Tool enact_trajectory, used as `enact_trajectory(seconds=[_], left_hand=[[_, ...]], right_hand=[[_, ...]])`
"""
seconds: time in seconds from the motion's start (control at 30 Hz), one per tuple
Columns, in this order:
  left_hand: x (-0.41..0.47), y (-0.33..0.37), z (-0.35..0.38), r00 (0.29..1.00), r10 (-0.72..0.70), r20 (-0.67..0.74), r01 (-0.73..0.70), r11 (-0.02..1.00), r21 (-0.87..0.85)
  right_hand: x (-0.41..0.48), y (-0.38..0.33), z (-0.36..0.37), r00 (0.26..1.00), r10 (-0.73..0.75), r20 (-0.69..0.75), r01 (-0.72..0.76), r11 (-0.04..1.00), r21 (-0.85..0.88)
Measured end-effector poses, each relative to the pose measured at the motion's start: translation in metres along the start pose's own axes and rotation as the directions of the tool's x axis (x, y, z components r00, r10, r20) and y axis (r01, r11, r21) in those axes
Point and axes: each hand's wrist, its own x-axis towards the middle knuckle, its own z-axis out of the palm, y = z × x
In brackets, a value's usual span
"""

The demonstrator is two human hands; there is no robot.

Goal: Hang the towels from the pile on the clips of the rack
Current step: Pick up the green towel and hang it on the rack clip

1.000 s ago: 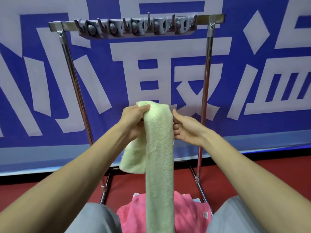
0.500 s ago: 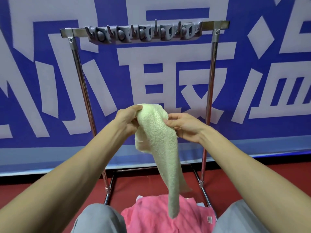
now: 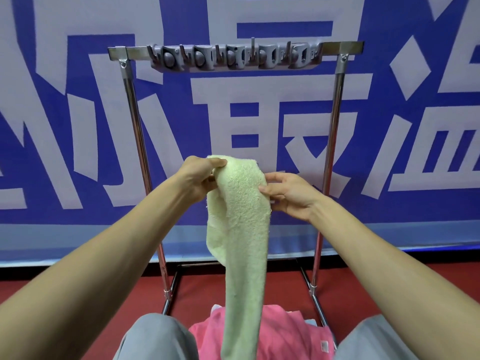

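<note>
Towel (image 3: pixel 244 203), pale green: centre of frame, held by top end, long axis vertical, free end hanging over pink pile (image 3: pixel 291 336) at bottom centre

Left hand (image 3: pixel 200 175): pinches top corner, thumb on top

Right hand (image 3: pixel 291 193): pinches right edge slightly lower, thumb in front, fingers behind

Clip strip (image 3: pixel 233 58) on rack (image 3: pixel 335 126): upper centre of frame, directly above both hands, well apart, no towel on it

Judgement: next move is straight lift of top end to clip; left hand higher, so nearer
</note>
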Motion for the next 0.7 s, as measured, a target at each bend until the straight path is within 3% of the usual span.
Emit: enact_trajectory(seconds=[0.2, 0.37, 0.57, 0.7], left_hand=[[0.003, -0.006, -0.005, 0.999, 0.011, -0.047, -0.008, 0.999, 0.052], [0.004, -0.022, -0.006, 0.999, -0.043, -0.016, 0.043, 0.999, -0.015], [-0.002, -0.048, 0.003, 0.988, -0.025, 0.150, 0.042, 0.993, -0.114], [-0.005, -0.061, 0.013, 0.963, 0.021, 0.270, -0.024, 1.000, 0.008]], right_hand=[[-0.005, -0.014, 0.007, 0.987, 0.158, 0.034, -0.151, 0.977, -0.151], [-0.004, -0.032, 0.017, 0.990, 0.052, -0.134, -0.068, 0.990, -0.123], [-0.003, -0.042, 0.020, 0.968, -0.021, -0.249, 0.017, 1.000, -0.018], [-0.009, -0.046, 0.017, 0.951, -0.043, -0.306, 0.082, 0.990, 0.118]])
